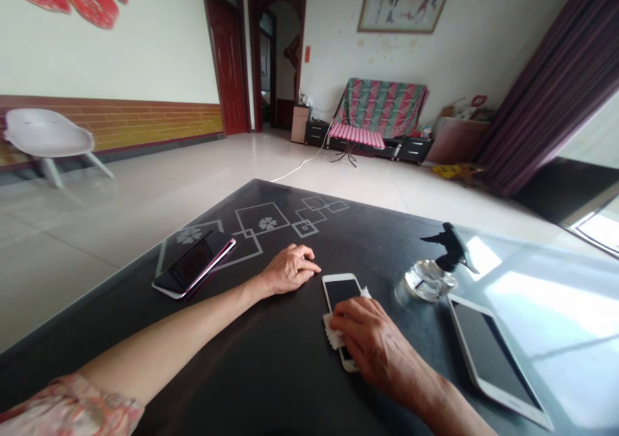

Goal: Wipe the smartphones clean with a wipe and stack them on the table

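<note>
A white smartphone (pixel 341 287) lies face up on the black tabletop, its screen dark. My right hand (pixel 370 336) is closed on a white wipe (pixel 333 333) and presses it on the phone's screen, hiding much of the lower half. Just left of the phone, my left hand (pixel 290 269) rests on the table with its fingers loosely stretched and nothing in them. A clear spray bottle (pixel 430 280) with a black trigger head stands to the right. Beside it is a white tablet (pixel 496 352), screen up.
Toward the table's left edge lies a dark phone (pixel 196 265) with a pale rim. The glossy black table (pixel 217 365) has a pattern of squares and reflects window light at right. Beyond are a white chair (pixel 51 133), a striped stool (pixel 358 135) and a cloth-covered object (pixel 382 107).
</note>
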`<move>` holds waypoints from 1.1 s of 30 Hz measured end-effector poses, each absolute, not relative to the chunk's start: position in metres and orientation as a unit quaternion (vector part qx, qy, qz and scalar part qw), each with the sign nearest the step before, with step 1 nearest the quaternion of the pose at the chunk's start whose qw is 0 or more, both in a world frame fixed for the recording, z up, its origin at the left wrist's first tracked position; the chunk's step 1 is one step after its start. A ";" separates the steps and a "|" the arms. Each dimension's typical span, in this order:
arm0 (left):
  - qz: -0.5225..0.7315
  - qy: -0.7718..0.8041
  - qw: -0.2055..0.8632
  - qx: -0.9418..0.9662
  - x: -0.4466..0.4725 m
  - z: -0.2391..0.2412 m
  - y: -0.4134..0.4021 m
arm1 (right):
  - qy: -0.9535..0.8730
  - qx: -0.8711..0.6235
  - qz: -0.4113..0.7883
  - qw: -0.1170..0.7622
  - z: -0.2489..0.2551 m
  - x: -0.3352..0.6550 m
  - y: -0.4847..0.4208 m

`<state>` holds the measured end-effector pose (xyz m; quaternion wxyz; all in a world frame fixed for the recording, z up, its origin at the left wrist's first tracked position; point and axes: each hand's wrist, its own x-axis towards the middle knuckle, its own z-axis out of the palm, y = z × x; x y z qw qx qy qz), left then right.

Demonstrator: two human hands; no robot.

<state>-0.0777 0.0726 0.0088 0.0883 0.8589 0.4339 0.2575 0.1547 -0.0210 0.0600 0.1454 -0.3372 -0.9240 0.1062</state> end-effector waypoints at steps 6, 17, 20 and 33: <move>0.247 0.453 0.084 0.853 -0.073 0.014 0.072 | -0.902 -0.391 0.078 0.164 0.054 0.158 -0.046; 0.217 0.489 0.076 0.842 -0.055 0.029 -0.012 | -0.857 -0.489 0.028 0.156 0.055 0.159 -0.037; 0.221 0.496 0.077 0.836 -0.041 0.029 -0.023 | -0.834 -0.529 0.012 0.154 0.054 0.163 -0.033; 0.258 0.504 0.090 0.819 -0.009 0.023 -0.038 | -0.766 -0.632 0.002 0.118 0.059 0.151 -0.030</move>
